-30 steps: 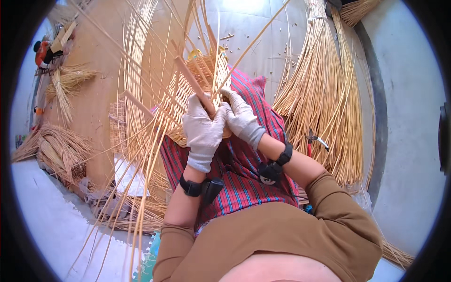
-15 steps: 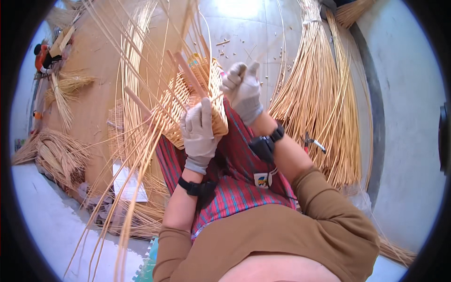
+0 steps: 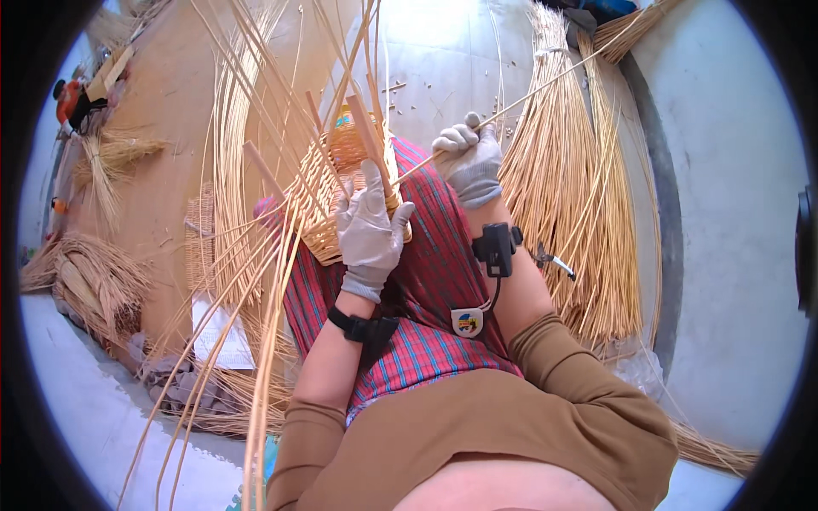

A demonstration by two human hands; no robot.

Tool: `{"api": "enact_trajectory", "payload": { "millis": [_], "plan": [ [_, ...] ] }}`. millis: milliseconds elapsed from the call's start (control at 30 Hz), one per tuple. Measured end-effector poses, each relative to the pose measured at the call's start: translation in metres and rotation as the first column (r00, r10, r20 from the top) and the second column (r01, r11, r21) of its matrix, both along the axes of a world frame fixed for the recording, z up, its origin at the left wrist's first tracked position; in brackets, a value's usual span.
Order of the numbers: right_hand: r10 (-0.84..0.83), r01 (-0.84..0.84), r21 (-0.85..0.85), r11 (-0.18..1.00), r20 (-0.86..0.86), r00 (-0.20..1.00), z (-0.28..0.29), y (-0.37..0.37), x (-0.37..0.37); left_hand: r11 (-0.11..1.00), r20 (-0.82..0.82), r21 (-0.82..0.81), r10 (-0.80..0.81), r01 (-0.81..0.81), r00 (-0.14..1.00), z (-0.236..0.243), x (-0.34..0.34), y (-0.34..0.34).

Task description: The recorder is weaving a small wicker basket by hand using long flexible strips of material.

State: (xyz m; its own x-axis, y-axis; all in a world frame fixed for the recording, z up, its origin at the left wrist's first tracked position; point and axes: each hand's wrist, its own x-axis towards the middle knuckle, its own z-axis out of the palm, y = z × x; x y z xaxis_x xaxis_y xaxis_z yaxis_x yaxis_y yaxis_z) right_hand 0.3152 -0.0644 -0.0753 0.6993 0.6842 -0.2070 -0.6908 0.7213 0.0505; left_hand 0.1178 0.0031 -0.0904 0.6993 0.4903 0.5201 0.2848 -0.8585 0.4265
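Note:
A partly woven wicker basket [image 3: 317, 223] rests on my lap, with long loose rods fanning out from its sides and thick wooden stakes [image 3: 364, 128] standing up. My gloved left hand [image 3: 370, 228] lies against the near side of the basket, index finger stretched up along a stake and thumb spread to the right. To the right of the basket, my gloved right hand [image 3: 470, 157] is closed round a long thin wicker rod [image 3: 537, 92]. The rod runs from the basket's near right rim through the fist and on up to the upper right.
A large tied bundle of rods [image 3: 562, 187] lies at the right, with pruning shears [image 3: 558, 264] on it. More rods [image 3: 234, 111] stretch along the floor at left, beside a woven panel [image 3: 200, 230]. A coiled bundle [image 3: 102, 281] and white paper [image 3: 223, 334] lie at lower left.
My right hand has moved right and slightly down, away from the basket, and the rod now shows stretched through it. My left thumb has spread out from the basket's side.

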Motion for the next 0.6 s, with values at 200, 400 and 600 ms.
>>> {"api": "enact_trajectory", "payload": {
  "millis": [200,400,600],
  "plan": [
    [0.114,0.163,-0.396,0.904,0.589,0.800,0.040,-0.030,-0.051,0.994,-0.025,-0.102,-0.028,0.025,0.999,0.004,-0.013,0.008],
    [0.626,0.581,-0.472,0.662,0.776,-0.083,0.025,-0.014,-0.187,0.988,-0.088,0.146,0.064,-0.051,0.994,0.000,-0.006,-0.007],
    [0.545,0.550,-0.572,0.609,0.805,0.234,0.057,-0.008,-0.080,0.552,0.648,-0.703,0.237,0.448,0.724,0.009,-0.017,-0.010]
  ]
}}
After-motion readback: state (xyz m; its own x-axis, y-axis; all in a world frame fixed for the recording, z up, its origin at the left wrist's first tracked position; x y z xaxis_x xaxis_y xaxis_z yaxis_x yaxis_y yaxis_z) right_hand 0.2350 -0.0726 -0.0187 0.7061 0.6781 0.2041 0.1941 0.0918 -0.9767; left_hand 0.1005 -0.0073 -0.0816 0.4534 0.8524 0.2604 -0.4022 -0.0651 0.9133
